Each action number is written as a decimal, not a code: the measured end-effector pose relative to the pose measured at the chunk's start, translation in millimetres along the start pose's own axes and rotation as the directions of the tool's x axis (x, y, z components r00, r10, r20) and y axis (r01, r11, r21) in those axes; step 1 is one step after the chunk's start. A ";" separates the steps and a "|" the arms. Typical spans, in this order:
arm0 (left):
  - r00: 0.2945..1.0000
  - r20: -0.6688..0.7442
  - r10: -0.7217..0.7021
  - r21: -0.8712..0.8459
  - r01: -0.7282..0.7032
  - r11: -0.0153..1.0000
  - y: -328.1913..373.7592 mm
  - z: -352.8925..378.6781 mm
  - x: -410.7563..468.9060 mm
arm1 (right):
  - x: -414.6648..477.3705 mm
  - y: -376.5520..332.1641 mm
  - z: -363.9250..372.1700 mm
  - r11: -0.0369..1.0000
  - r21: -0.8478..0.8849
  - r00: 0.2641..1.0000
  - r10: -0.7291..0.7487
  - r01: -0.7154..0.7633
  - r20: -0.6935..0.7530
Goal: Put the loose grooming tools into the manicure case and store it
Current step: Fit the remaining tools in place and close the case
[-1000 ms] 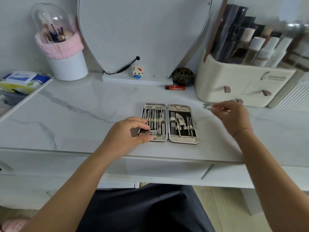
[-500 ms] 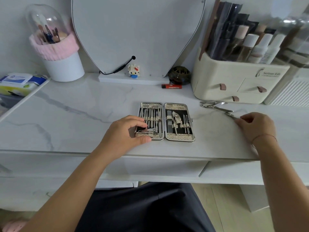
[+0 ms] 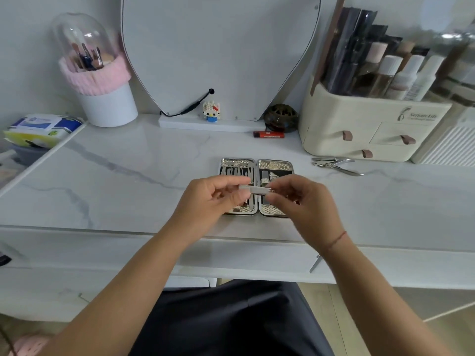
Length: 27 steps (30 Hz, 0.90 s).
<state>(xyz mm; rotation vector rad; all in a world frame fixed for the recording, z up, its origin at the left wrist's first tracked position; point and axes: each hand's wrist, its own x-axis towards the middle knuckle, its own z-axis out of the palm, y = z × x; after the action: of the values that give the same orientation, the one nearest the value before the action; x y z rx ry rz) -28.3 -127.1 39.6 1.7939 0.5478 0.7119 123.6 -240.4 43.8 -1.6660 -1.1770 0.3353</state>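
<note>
Head view. Open manicure case (image 3: 275,165) lay flat, two halves side by side, silver rims, black lining, metal tools strapped in rows; sat mid-tabletop, near front edge. Other loose tools (image 3: 334,164), clippers and nippers, lay toward right back, just before cream organizer (image 3: 359,124). White marble tabletop (image 3: 115,176); heart-shaped mirror (image 3: 218,47) at back edge, brush holder (image 3: 105,104) at back left corner. Over case, left hand (image 3: 208,199) and right hand (image 3: 305,201), fingers curled, each pinched one end of small flat metal tool (image 3: 254,189).

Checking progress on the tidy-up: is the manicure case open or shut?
Open. The case lies flat on the desk, both halves spread side by side, with tools showing in their slots.
</note>
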 end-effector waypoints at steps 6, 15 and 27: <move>0.995 -0.075 -0.067 -0.008 0.067 0.998 -5.7 -5.9 2.9 | 9.5 0.8 21.6 1.000 0.008 0.998 -0.017 0.017 0.063; 0.993 -0.075 -0.088 -0.020 0.087 0.996 -4.4 -11.9 10.0 | 24.8 -1.5 27.8 0.999 0.053 0.995 -0.007 0.002 0.095; 0.977 -0.079 -0.197 -0.148 0.184 0.972 -1.3 2.5 16.9 | 34.6 -0.9 41.0 0.820 0.521 0.969 0.167 -0.239 0.182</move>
<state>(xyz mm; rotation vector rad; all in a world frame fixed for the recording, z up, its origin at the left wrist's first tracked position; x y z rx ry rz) -14.4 -117.1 41.2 1.5600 0.7051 0.6862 111.4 -188.5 37.3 -1.2763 -0.8812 0.8433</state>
